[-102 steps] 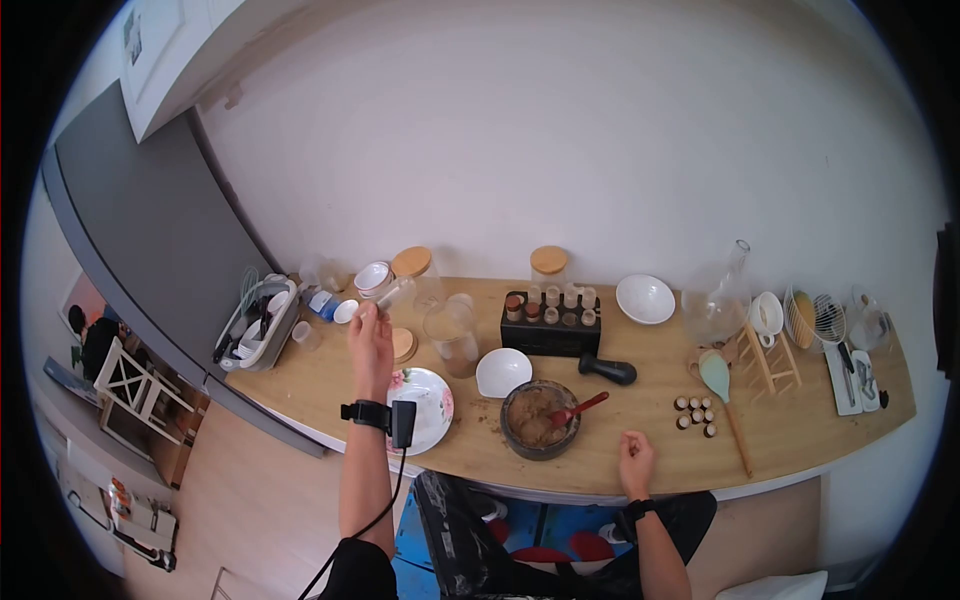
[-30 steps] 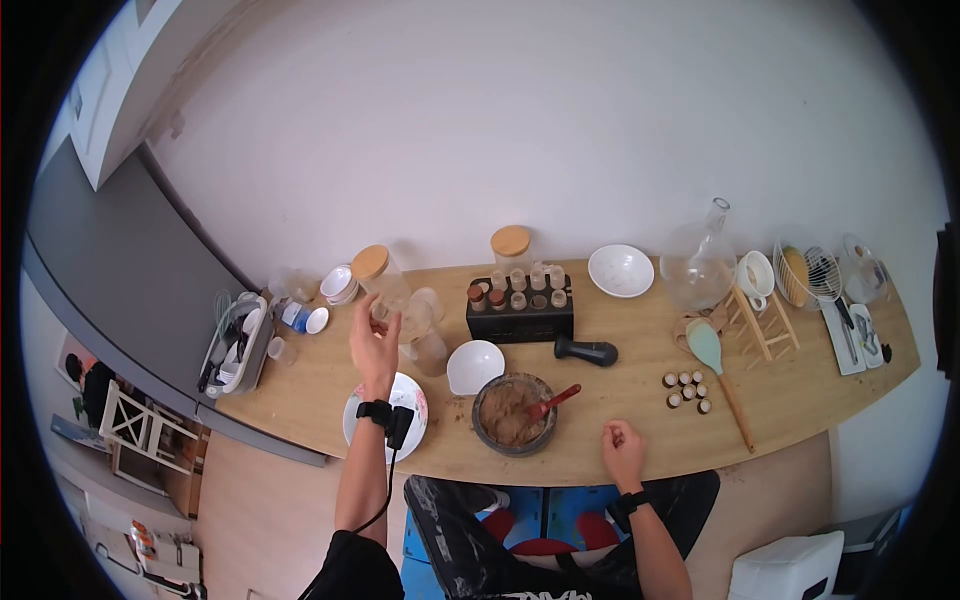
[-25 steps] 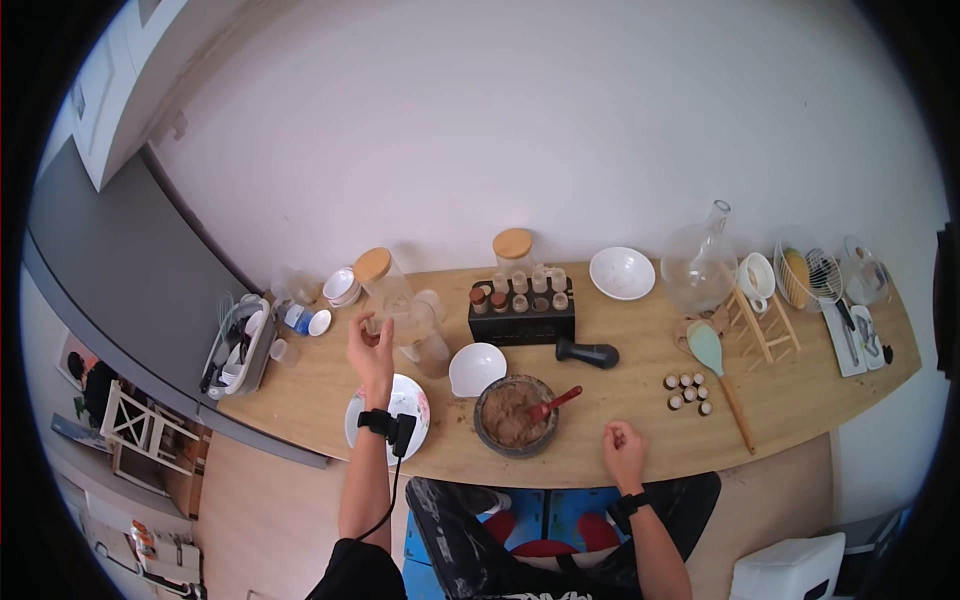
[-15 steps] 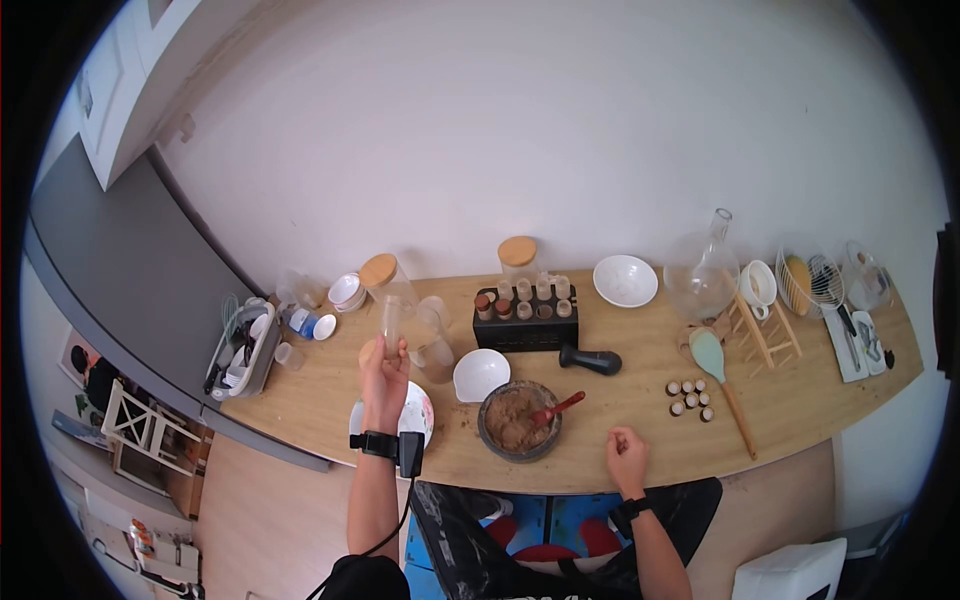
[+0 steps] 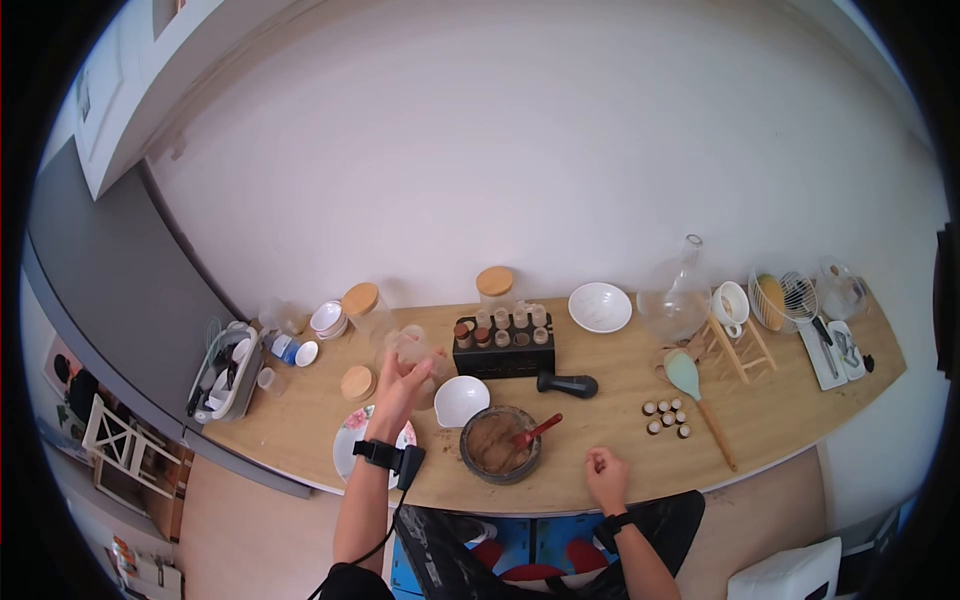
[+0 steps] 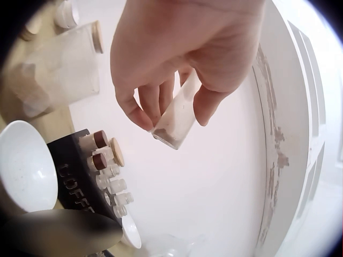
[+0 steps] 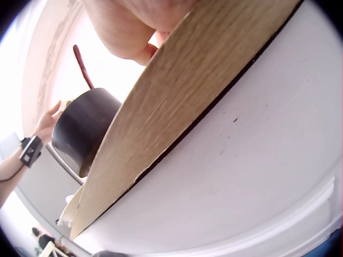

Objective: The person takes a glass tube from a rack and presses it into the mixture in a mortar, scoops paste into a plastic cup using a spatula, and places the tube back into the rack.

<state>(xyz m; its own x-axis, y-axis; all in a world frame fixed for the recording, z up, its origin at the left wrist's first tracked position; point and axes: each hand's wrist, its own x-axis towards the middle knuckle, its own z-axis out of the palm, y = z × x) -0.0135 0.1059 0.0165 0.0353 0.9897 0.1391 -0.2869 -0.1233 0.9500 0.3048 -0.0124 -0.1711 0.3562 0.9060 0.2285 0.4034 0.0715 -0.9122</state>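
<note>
Since the earlier frames the left hand (image 5: 400,385) has come back from the far-left end of the worktop (image 5: 600,420) with a small clear vial (image 6: 176,119) and now holds it up over the space between the white bowl (image 5: 461,399) and the floral plate (image 5: 352,452) — thumb and fingertips pinch its sides, a little brownish powder showing at one end, vial tilted. Right hand (image 5: 606,478) rests loosely curled at the near edge of the worktop, gripping nothing. Step in hand looks like carrying the vial toward the dark mortar (image 5: 499,444) w/ its brown mix and red spatula (image 5: 534,432); next move prob. calls for tipping it steadily over the mortar, w/o knocking the bowl. Surface: long light-wood worktop against a plain white wall — black rack of corked vials (image 5: 497,342), cork-lidded jars (image 5: 362,305), dish rack (image 5: 222,368) at left, round flask (image 5: 672,296) and wire baskets at right.
</note>
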